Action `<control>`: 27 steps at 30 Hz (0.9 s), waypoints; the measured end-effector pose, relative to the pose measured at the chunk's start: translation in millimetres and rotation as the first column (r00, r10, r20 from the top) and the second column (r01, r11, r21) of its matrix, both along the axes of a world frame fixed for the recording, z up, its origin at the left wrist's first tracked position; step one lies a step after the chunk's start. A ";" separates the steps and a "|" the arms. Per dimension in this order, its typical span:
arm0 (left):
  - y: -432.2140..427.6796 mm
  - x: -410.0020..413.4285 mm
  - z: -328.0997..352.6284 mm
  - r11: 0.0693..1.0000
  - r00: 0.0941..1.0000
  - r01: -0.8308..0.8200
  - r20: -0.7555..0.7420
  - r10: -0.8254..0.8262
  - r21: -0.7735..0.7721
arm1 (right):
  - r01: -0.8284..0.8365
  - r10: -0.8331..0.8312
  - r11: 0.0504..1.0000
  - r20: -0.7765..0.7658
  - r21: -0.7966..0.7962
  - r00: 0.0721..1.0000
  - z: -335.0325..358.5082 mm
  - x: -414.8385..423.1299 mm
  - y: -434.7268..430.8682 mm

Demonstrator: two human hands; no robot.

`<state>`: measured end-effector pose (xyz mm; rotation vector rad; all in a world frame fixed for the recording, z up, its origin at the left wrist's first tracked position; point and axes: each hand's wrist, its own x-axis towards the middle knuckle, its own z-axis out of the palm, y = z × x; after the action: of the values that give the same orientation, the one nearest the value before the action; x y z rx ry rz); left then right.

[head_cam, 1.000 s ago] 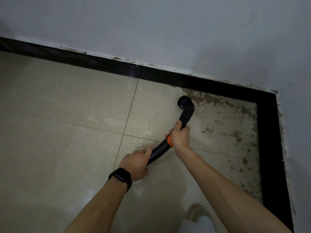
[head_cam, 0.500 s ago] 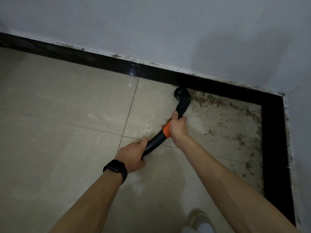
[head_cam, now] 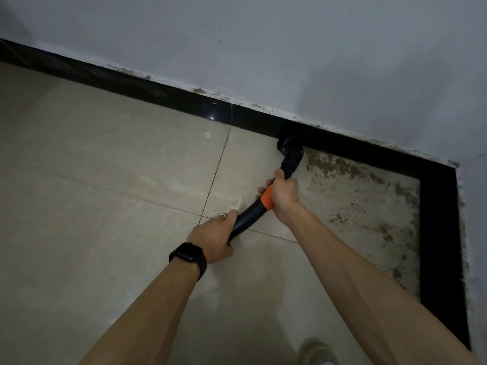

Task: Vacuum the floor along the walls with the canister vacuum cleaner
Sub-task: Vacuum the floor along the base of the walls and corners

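Black wand [head_cam: 250, 214] gripped firmly by left hand [head_cam: 210, 238] and right hand [head_cam: 283, 197] — its nozzle [head_cam: 288, 147] should hug the far edge of the floor [head_cam: 105, 180], moving slowly.

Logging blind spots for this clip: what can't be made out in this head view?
All in the head view:
1. Canister and hose: out of frame; the black tube disappears under the left hand.
2. Nozzle mouth: black against the black skirting in dim light; floor contact unclear.
3. Shoe: blurred, cut by the bottom edge.
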<state>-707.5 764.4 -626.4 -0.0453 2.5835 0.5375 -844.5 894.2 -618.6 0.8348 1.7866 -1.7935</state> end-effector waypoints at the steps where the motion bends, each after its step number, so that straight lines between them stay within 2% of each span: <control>1: -2.9 4.0 0.4 1.000 0.999 0.003 -0.034 -0.004 -0.022 | -0.006 0.006 1.000 0.006 -0.004 1.000 1.2 0.4 -3.8; 6: -14.5 31.7 -5.0 0.983 0.928 0.081 -0.347 -0.134 -0.163 | -0.007 0.007 1.000 0.024 -0.018 1.000 5.0 1.4 -17.5; 11: -11.2 48.4 -5.5 0.964 0.848 0.189 -0.464 -0.258 -0.189 | 0.042 -0.041 0.999 0.040 -0.022 0.998 10.6 17.5 -8.8; 17: 5.4 73.3 -4.3 0.914 0.824 0.377 -0.398 -0.404 -0.149 | 0.200 -0.200 0.980 0.062 0.010 0.978 6.2 64.0 33.5; 21: 21.5 75.7 -1.9 0.907 0.845 0.399 -0.332 -0.420 -0.134 | 0.248 -0.248 0.969 0.056 0.018 0.967 5.1 78.5 55.6; 27: 53.0 69.8 3.4 0.930 0.894 0.356 -0.255 -0.368 -0.095 | 0.216 -0.218 0.975 0.030 0.055 0.975 5.9 63.3 65.5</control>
<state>-637.6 817.5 -622.9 0.5208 2.7697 0.3631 -781.2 959.7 -612.7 1.1145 1.7833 -1.8593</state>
